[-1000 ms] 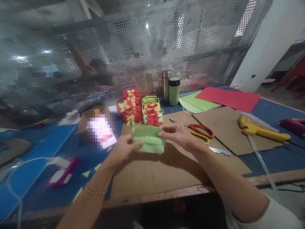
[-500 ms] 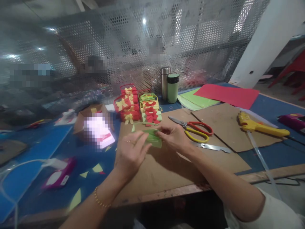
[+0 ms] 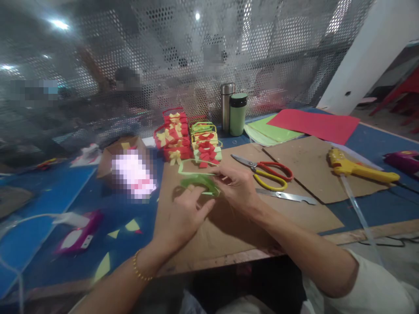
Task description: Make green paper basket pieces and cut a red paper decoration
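Observation:
Both of my hands hold a small light-green paper basket (image 3: pixel 200 182) with a thin green strip handle, low over a brown cardboard sheet (image 3: pixel 209 235). My left hand (image 3: pixel 183 216) pinches its near left side, fingers curled on the paper. My right hand (image 3: pixel 238 187) grips its right end. Just behind it stand finished red paper baskets (image 3: pixel 173 140) with yellow bows and green-yellow baskets (image 3: pixel 205 146) with red bows.
Red-and-yellow scissors (image 3: pixel 268 170) and a metal blade (image 3: pixel 288 197) lie right of my hands. A yellow glue gun (image 3: pixel 356 168), a steel flask (image 3: pixel 226 107), a green cup (image 3: pixel 238 114), red and green paper sheets (image 3: pixel 314 124) and a cardboard box (image 3: pixel 126 161) surround them. A perforated metal screen backs the table.
The green paper piece went from held up and unfolded in front of me to lowered near the cardboard, seen edge-on with its strip handle showing. My hands closed in on it.

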`<state>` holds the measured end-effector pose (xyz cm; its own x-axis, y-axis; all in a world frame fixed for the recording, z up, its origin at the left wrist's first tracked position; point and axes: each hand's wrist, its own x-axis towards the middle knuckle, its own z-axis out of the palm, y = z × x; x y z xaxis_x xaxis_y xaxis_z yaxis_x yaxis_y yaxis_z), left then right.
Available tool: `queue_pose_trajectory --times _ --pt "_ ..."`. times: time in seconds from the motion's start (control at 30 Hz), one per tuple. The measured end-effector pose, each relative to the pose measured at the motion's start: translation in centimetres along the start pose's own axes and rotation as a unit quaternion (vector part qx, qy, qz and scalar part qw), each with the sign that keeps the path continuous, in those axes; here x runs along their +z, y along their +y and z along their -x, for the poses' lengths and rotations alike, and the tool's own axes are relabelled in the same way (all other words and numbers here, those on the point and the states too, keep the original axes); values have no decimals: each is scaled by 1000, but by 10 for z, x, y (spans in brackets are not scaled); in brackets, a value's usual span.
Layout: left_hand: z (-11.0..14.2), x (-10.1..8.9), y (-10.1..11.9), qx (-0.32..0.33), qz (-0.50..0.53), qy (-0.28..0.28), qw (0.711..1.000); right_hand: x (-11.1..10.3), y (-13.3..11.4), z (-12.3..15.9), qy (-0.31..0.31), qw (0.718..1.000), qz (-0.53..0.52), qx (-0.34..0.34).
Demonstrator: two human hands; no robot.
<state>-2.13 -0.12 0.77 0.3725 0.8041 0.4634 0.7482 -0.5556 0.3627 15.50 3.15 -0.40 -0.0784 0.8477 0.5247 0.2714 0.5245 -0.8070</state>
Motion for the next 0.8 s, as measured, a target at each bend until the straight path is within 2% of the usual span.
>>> queue_pose_trajectory --times 0.1,0.2,0.3,0.43,0.53,0.67,0.8 --pt "-5 -1 3 -60 66 21 996 2 -3 2 -11 1000 3 -8" --pt "-10 -1 1 -119 164 41 978 1 -6 3 -30 999 -21 -12" --pt "-11 0 -8 -196 267 36 943 -3 -9 0 -27 999 -33 -19" --pt "-11 -3 -20 -290 357 23 888 -11 -11 -7 22 1000 -2 -3" --pt "-12 -7 -23 -309 398 32 863 -11 -8 -8 -7 1000 3 3" --pt "-12 -9 -21 -303 394 37 867 0 -6 -1 -84 996 -20 -9" --pt "-11 -10 -16 -308 411 32 857 10 -2 4 -91 995 -18 -20"
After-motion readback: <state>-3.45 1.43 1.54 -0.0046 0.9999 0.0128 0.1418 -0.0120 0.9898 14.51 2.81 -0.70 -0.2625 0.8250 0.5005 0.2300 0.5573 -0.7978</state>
